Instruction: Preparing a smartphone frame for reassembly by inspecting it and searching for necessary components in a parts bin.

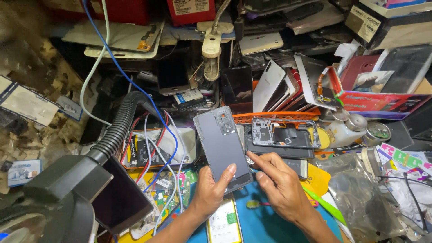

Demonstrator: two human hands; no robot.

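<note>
Centrally, left hand [211,191] grips grey phone back cover [222,144].

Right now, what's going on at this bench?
A person holds a grey phone back cover upright in the left hand, thumb on its lower face. The right hand pinches a thin tool at the cover's lower right edge. An opened phone with exposed internals lies just behind, on a bench crowded with phone parts, cables and a black corrugated hose.
</note>
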